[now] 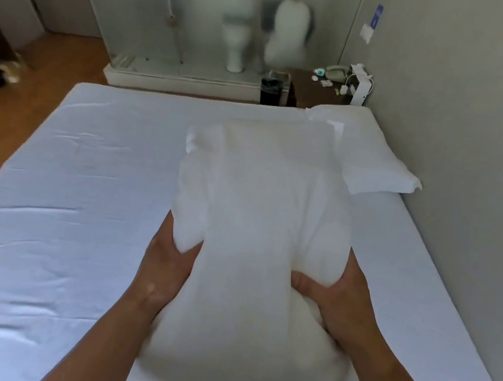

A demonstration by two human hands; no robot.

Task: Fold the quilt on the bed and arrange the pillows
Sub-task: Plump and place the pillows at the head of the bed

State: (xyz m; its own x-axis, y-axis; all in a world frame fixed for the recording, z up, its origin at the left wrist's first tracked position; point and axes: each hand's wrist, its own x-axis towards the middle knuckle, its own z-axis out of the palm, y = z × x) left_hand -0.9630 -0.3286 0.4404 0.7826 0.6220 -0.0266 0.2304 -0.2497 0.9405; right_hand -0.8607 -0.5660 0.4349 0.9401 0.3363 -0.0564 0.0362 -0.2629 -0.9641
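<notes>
Wide bed in smooth white sheet fills frame. Plump white pillow held above bed's middle, lengthwise. Second white pillow lies flat at bed's far right corner, against wall. Left hand grips held pillow's left side, fingers curled into fabric; right hand pinches its right side likewise.

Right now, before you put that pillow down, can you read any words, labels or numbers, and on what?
Nothing is readable.
Blue card on the wall: print too blurred.
Small packets on the bedside table: too small.
Phone: no legible label.
Pillow: plain white, no print showing.
</notes>
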